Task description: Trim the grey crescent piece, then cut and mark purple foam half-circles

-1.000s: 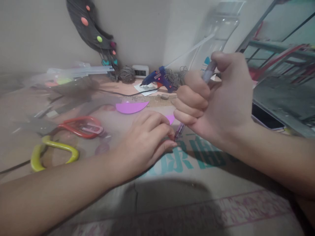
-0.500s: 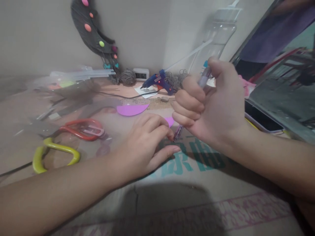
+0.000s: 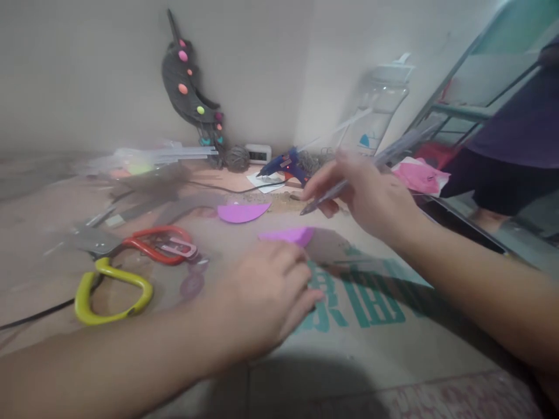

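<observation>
My right hand (image 3: 362,195) is raised above the cardboard surface, its fingers closed around a clear pen (image 3: 334,191). The pen's tip points down and left, and its back end sticks out past the hand. My left hand (image 3: 275,291) is low over the cardboard, slightly blurred, with bent fingers and the thumb apart; nothing shows in it. Just beyond its knuckles lies a purple foam-like piece (image 3: 294,235), partly hidden by the hand. Farther back, a purple half-round piece (image 3: 242,213) lies flat.
Scissors with a red and a yellow handle (image 3: 113,317) lie left, beside a pink clip (image 3: 179,247). A blue glue gun (image 3: 283,163) rests on white paper at the back, near grey yarn (image 3: 237,157) and a bottle (image 3: 371,110). A person stands at right, beyond a phone (image 3: 463,224).
My right hand has turned from an upright fist around the pen to a writing-like grip, its tip now pointing left. The pen has moved away from my left hand. The view has shifted.
</observation>
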Motion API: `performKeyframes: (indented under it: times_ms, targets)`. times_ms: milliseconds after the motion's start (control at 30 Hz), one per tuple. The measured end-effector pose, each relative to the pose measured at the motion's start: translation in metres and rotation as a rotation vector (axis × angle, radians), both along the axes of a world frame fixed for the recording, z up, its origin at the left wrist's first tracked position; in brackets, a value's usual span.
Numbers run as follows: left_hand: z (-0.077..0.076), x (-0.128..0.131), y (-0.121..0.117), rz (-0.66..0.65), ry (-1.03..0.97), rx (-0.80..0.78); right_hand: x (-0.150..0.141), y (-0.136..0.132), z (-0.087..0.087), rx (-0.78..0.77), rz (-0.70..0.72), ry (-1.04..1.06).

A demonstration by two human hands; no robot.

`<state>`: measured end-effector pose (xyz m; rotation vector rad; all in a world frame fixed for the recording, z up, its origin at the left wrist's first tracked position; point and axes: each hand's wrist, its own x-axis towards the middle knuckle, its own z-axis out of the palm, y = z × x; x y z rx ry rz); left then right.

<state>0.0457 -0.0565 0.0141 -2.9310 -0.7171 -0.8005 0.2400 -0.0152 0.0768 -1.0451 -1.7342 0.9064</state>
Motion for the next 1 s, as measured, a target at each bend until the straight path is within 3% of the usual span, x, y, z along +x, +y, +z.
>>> performKeyframes:
  times_ms: [67, 167, 367, 500, 600, 767, 1000]
  targets:
    - [-0.006, 0.002, -0.007, -0.037, 0.098, 0.154, 0.005, 0.007, -0.005, -0.024, 0.028, 0.013]
    - [-0.013, 0.003, -0.013, 0.037, 0.149, 0.265, 0.008, 0.017, -0.022, -0.113, 0.080, -0.011]
    - [-0.012, 0.003, -0.010, 0.150, 0.230, 0.141, 0.005, 0.026, -0.062, -0.464, 0.327, 0.225]
    - [-0.009, 0.005, -0.010, 0.140, 0.271, 0.126, 0.000, 0.024, -0.068, -0.218, 0.252, 0.313]
    - [-0.010, 0.006, -0.011, 0.146, 0.274, 0.126, 0.000, 0.020, -0.064, -0.270, 0.318, 0.290]
    - [-0.013, 0.007, -0.011, 0.160, 0.281, 0.128, 0.004, 0.020, -0.057, -0.012, 0.070, -0.025]
    - [-0.010, 0.008, -0.010, 0.160, 0.304, 0.080, -0.008, 0.024, -0.063, 0.023, -0.095, -0.220]
